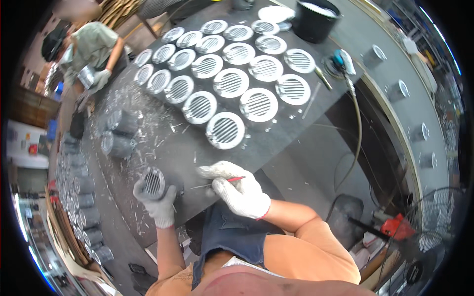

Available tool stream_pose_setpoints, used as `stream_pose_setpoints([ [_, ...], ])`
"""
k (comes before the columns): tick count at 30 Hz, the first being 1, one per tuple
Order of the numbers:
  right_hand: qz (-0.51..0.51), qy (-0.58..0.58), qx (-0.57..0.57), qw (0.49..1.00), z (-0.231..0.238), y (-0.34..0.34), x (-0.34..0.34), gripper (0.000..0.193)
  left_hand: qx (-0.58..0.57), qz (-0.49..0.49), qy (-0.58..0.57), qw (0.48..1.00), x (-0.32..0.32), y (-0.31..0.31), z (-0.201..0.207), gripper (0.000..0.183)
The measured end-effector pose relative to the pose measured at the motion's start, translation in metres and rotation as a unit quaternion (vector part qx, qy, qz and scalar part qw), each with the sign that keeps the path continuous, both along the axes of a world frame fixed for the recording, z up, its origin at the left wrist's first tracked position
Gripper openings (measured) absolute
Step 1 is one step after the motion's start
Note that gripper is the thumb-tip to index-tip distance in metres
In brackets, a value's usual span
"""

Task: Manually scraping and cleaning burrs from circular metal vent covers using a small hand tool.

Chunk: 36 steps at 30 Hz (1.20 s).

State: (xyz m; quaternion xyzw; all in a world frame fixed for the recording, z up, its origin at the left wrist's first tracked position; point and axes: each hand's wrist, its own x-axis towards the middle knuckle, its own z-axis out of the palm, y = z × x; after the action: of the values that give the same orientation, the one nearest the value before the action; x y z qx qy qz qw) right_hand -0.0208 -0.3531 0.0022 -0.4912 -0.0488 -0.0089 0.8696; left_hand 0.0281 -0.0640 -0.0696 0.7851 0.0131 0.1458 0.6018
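Observation:
My left hand (157, 202), in a white work glove, grips a round metal louvred vent (153, 182) with a short grey collar, held upright at the near edge of the dark table (276, 138). My right hand (237, 190), also gloved, holds a thin tool with a red handle (219, 182), its metal tip pointing left toward the vent. The tip stops a little short of the vent. Several rows of the same round white-rimmed vents (225, 130) lie face up on the table beyond my hands.
Metal shavings litter the table's left part, where two grey collars (118, 133) lie. A black bucket (316, 19) and an angle grinder (340, 61) with its cable sit at the far right. Another person in gloves (91, 54) works at the far left. More collars stand along the left floor (81, 207).

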Motion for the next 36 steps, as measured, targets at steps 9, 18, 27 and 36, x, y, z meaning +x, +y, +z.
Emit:
stream_pose_setpoints([
  [9,-0.313,-0.408,-0.360,0.778,0.157,-0.052,0.034,0.027,0.075,0.010,-0.026,0.997,0.008,0.040,-0.022,0.093],
  [18,-0.259,-0.412,-0.490,0.723,0.167,-0.049,-0.018,0.028,0.122,-0.005,-0.072,0.990,0.011,0.063,-0.020,0.092],
  [27,-0.178,-0.130,-0.401,0.889,0.189,-0.077,-0.088,0.031,0.118,-0.051,-0.087,0.988,0.014,0.038,-0.038,0.091],
  [36,-0.253,-0.063,-0.395,0.881,0.011,-0.017,-0.028,0.027,0.217,-0.166,-0.083,0.958,0.033,0.000,0.036,0.087],
])
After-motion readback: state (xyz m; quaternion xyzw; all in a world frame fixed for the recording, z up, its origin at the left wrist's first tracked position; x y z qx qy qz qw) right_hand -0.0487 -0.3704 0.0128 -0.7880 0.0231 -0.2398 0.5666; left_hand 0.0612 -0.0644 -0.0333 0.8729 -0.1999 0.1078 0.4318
